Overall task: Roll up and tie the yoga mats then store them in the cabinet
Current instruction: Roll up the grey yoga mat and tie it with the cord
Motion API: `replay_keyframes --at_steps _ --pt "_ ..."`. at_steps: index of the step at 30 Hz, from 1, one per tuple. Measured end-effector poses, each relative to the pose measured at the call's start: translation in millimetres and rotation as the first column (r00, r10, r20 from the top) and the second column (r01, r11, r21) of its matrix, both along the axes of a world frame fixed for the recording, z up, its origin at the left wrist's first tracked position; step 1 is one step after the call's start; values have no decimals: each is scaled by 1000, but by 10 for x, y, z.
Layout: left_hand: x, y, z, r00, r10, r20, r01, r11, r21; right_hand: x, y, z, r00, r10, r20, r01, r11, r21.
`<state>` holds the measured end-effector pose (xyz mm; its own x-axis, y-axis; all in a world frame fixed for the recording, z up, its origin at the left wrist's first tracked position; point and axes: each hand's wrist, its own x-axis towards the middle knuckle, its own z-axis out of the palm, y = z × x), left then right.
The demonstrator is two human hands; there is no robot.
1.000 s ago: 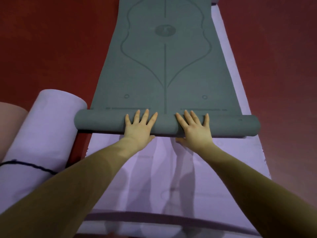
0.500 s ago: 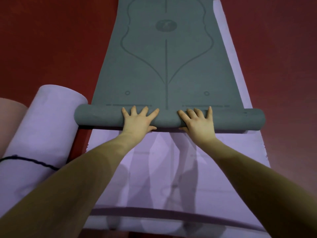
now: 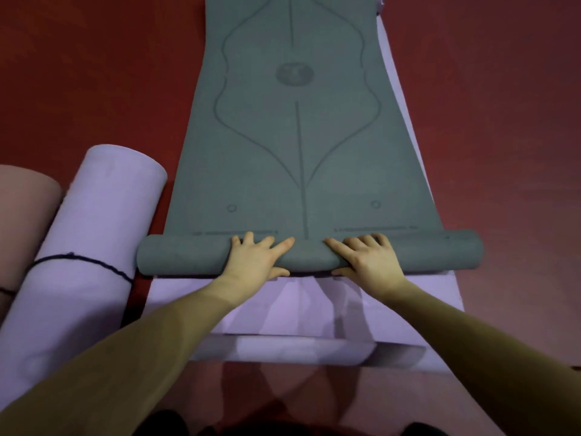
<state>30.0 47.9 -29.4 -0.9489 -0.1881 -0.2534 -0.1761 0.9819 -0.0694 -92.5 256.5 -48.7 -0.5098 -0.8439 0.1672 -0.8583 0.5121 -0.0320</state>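
Observation:
A grey yoga mat [image 3: 298,146] with printed lines lies unrolled on a lilac mat [image 3: 283,313] spread on the floor. Its near end is wound into a roll [image 3: 185,258] lying crosswise. My left hand [image 3: 256,259] lies over the roll just left of centre, fingers spread across the top and thumb tucked against the near side. My right hand [image 3: 366,258] holds the roll just right of centre, its fingers bent over the top and its thumb under the near side.
A rolled lilac mat [image 3: 85,247] tied with a dark cord [image 3: 78,262] lies at the left, beside a rolled pink mat [image 3: 22,215]. Red floor [image 3: 503,121] surrounds the mats. The lilac mat's near edge [image 3: 298,350] is folded up in front of me.
Both hands have pushed the grey roll a little farther away, and it has grown slightly thicker. My right fingers have bent more over the top. The view has tilted down.

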Motion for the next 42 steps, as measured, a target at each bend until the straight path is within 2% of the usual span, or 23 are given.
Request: replay_keyframes --at_steps 4,9,13,17,20,23,25,27,32,35,39,42 --pt "229 197 100 996 -22 89 19 999 25 214 243 -4 998 48 45 -49 998 36" --pt "248 222 113 984 5 180 -23 995 96 244 293 -15 996 81 -37 -79 995 65" --pt "99 132 93 977 -3 213 -26 991 135 373 289 -192 996 -23 -80 21 1000 -23" --pt "77 79 0 981 -37 191 12 992 129 468 323 -274 999 -34 -36 31 997 -64" --pt "101 117 6 990 -22 136 13 997 70 378 236 -245 997 -80 22 81 997 -20" --pt "204 248 -14 992 -10 -126 4 999 -47 205 82 -170 987 -134 86 131 991 40" --pt "285 338 -83 979 -1 -202 -14 997 -71 82 -8 -124 980 -158 125 149 986 78" --pt "277 351 -103 989 32 -147 -38 999 -33 39 -62 -126 978 -176 108 169 983 74" --pt "-132 60 -34 996 87 2 -87 988 130 299 3 -213 990 -141 -31 138 986 -90" --pt "-329 -67 34 993 81 84 -96 976 193 306 -39 -216 985 -173 -9 171 981 -85" --pt "-214 123 53 991 122 -54 -119 991 60 11 -245 -120 977 -201 71 199 979 31" --pt "-156 199 48 989 143 -33 -141 988 65 -193 -377 -65 968 -208 140 198 977 82"
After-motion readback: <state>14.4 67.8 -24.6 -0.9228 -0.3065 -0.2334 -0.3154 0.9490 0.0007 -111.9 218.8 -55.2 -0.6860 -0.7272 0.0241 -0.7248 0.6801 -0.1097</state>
